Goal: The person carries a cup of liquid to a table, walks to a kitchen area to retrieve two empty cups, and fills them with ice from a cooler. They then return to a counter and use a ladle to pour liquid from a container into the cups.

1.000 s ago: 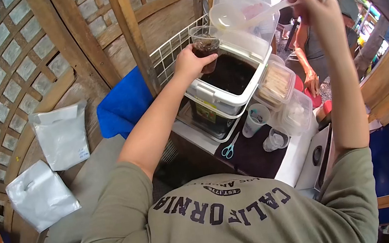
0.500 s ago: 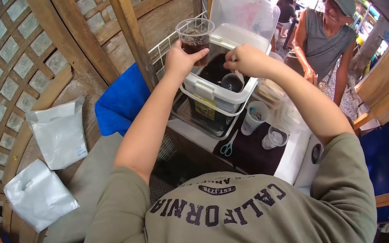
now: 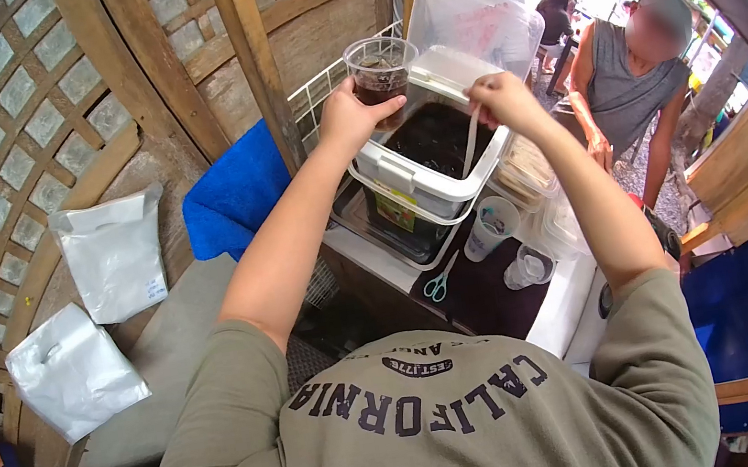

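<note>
Above the far edge of the worktop (image 3: 378, 257), the left hand (image 3: 345, 117) holds a clear plastic cup (image 3: 378, 67) upright over the back corner of a white rectangular plastic tub (image 3: 404, 176) that is filled with dark liquid. The fingers are wrapped round the cup's lower half. Dark liquid stands in about the bottom half of the cup and the upper part shows clear, so by my reading the filling is partly done and there is room for more.

The right hand (image 3: 501, 101) is raised over the tub's right rim. It pinches the top of a thin white ladle handle (image 3: 472, 143), which slants down into the dark liquid; the bowl is hidden below the surface. Both arms reach forward with the elbows bent and the forearms converging on the tub.

Just in front of the tub stand two more clear cups (image 3: 492, 225), with teal-handled scissors (image 3: 442, 278) on a dark mat. White plastic bags (image 3: 112, 258) hang well apart to the left, beside a blue cloth (image 3: 234, 201).
</note>
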The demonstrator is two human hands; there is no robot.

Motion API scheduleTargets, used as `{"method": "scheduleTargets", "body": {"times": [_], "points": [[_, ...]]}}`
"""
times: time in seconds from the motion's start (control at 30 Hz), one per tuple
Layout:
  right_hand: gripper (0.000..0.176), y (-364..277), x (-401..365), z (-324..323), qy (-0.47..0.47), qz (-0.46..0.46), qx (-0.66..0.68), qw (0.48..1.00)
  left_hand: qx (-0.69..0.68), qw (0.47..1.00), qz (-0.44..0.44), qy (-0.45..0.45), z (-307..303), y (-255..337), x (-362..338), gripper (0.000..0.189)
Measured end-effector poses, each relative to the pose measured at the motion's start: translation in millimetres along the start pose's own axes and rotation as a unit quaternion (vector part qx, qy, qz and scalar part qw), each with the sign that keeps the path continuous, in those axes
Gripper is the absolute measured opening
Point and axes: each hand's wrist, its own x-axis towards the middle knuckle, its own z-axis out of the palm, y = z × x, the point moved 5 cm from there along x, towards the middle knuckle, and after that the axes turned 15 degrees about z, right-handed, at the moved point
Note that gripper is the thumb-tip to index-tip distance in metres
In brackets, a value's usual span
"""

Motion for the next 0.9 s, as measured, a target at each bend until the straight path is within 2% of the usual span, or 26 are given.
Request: {"method": "scheduleTargets", "body": {"times": [0.07,0.1,0.23,0.47,0.57,0.73,0.8,0.87,0.9], "points": [[0.027,2.5,5.2,-23.8,0.002,0.004,0.048,0.999,-0.001,1.000,-0.002,-0.008,1.2,-4.4,0.0,0.065],[0.028,-13.5,-10.0,-32.5,0.023,-0.002,0.013,1.000,0.001,1.000,0.001,-0.013,1.3,-5.1,0.0,0.065],[0.030,-25.8,-13.5,-60.2,0.028,-0.006,0.036,0.999,0.022,0.999,0.006,-0.023,0.1,-3.6,-1.6,0.065],[0.030,-70.8,-34.2,-99.6,0.092,-0.016,0.046,0.995,-0.014,1.000,0.011,-0.022,1.7,-15.8,-4.2,0.066],[0.028,-93.8,-41.3,-116.8,0.121,-0.023,0.056,0.991,0.013,1.000,0.006,-0.022,-1.7,-8.6,-4.7,0.063],[0.028,-124.4,-32.0,-168.2,0.138,-0.080,0.051,0.986,0.001,1.000,0.017,-0.024,3.3,-18.9,-0.7,0.065],[0.025,-139.6,-26.5,-185.0,0.128,-0.102,0.090,0.982,0.023,0.999,0.021,-0.031,7.1,-30.0,1.4,0.068],[0.026,-151.6,-15.2,-206.4,0.129,-0.092,0.093,0.983,0.050,0.998,0.016,-0.044,7.6,-22.4,0.3,0.062],[0.019,-165.8,-34.5,-187.0,0.145,-0.109,0.218,0.959,0.062,0.997,0.013,-0.051,7.9,-17.0,-0.1,0.059]]}}
